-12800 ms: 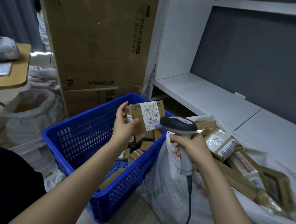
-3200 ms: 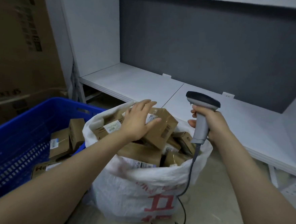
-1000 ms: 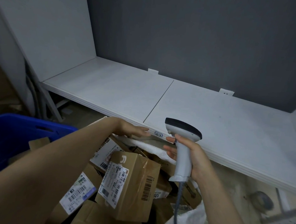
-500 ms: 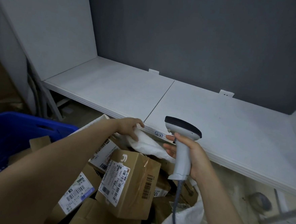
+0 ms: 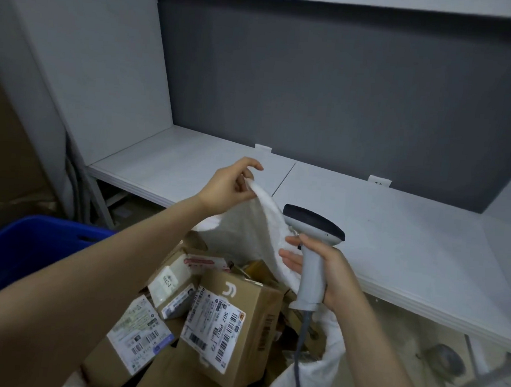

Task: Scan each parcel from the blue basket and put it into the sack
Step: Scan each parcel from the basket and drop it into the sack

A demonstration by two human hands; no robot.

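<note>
Head: blue basket (image 5: 17,252) mostly behind L arm (image 5: 97,276)

White shelf (image 5: 396,233) is seen running from 9 to 3 o'clock and is split by a seam. Dark grey back panel (image 5: 315,91) is set behind it at 12 o'clock. White tab (image 5: 263,148) and second tab (image 5: 379,181) are noted along its lower edge. White side panel (image 5: 91,61) is placed at 10 o'clock, with grey cables (image 5: 74,174) hung beside it. Brown cardboard (image 5: 6,145) is glimpsed at 9 o'clock. Dark round object (image 5: 445,359), blurred, is seen on the floor under the shelf at 4 o'clock.
</note>
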